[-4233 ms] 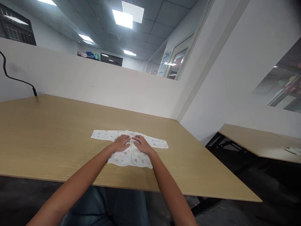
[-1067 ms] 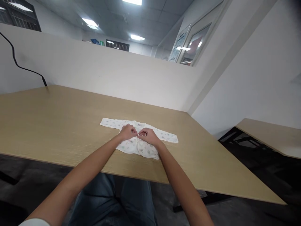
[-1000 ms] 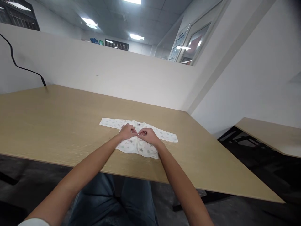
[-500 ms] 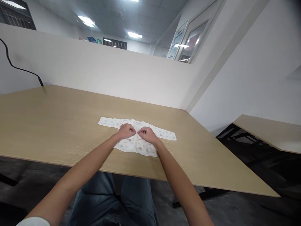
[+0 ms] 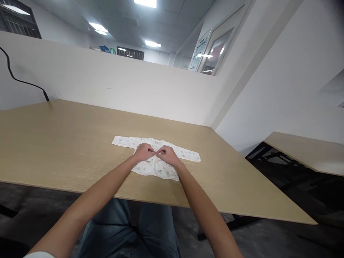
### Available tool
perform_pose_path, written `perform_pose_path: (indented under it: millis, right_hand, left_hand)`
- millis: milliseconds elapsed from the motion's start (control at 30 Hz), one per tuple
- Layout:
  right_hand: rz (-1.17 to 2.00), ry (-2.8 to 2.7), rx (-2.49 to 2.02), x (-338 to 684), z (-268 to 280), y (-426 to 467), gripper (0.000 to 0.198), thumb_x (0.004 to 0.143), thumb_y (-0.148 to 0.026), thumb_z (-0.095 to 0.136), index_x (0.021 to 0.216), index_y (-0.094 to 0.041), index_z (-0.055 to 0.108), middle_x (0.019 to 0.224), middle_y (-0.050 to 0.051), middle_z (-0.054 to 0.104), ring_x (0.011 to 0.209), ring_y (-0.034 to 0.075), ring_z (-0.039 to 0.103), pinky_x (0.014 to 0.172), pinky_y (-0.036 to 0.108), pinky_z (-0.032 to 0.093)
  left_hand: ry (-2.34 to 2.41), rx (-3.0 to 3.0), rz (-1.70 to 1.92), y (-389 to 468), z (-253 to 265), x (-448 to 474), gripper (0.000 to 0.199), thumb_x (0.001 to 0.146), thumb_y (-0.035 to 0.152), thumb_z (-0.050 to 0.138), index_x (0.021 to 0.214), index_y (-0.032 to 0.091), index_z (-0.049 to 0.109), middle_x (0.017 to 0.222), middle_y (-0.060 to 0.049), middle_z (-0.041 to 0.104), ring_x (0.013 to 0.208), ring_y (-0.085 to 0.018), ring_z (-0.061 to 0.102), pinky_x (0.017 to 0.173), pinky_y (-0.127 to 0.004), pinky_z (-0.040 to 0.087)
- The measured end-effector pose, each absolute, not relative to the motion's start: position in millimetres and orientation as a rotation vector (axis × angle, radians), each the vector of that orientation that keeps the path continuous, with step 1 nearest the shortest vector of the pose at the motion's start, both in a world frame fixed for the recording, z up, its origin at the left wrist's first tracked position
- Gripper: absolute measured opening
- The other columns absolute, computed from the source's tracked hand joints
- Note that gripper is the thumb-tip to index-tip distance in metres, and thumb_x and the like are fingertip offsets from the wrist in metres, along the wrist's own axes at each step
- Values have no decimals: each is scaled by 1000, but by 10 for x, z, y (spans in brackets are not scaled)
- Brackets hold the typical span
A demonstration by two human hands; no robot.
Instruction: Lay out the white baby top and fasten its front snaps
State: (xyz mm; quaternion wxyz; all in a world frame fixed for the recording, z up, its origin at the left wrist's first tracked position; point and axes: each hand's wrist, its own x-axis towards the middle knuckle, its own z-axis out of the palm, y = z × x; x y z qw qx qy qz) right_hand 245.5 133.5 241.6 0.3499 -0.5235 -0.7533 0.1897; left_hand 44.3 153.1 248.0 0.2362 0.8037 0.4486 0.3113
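A small white baby shirt (image 5: 168, 172) with a scattered print lies flat, sleeves spread to both sides and its neckline away from me. Its front edges meet down the middle. My left hand (image 5: 144, 152) is closed in a pinch on the left front edge, at about mid-chest. Close against it, my right hand (image 5: 166, 154) pinches the right front edge, the fingertips of both hands nearly touching. Whatever fastener may lie between the fingertips is too small to make out.
The shirt rests on a wooden table (image 5: 80, 143), whose front edge is just before my lap. Behind rises a white partition (image 5: 134, 86). A black cable (image 5: 29, 83) hangs at the left. Another table (image 5: 303, 150) stands at the right.
Both hands stay at the shirt's middle, and their fingertips have drawn slightly closer together. The whole view has shifted a little with my head.
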Motion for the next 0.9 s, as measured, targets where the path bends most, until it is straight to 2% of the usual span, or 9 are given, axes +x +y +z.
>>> perform_pose_path:
  millis: [167,333,667,900]
  right_hand:
    - [517,-1975,-1349,2478,2411,1348,14,75,-30,75,81,-18,78,79,3,63,70,15,54,67,28,42]
    - [556,-1976,-1330,2482,2384,1357,15,75,-31,73,81,-18,75,82,3,63,73,15,53,70,28,43]
    - [619,-2029,-1291,2508,2423,1313,17,78,-34,69,84,-18,72,88,3,63,79,16,54,75,29,43]
    - [603,-2046,-1279,2518,2415,1324,15,79,-32,68,84,-18,71,87,3,62,79,16,54,74,29,42]
  left_hand:
    - [1238,2220,864,1539,2437,441,25,79,37,64,69,19,79,67,-1,73,65,-15,62,65,-25,44]
    - [1231,2236,872,1536,2444,456,24,79,38,66,70,20,80,74,-2,75,68,-16,63,66,-25,44]
    - [1143,2321,850,1570,2425,450,16,78,24,67,82,21,81,86,-3,76,76,-16,65,69,-26,46]
    - [1202,2306,866,1531,2464,466,11,75,23,70,81,22,80,81,-1,74,75,-17,64,67,-26,45]
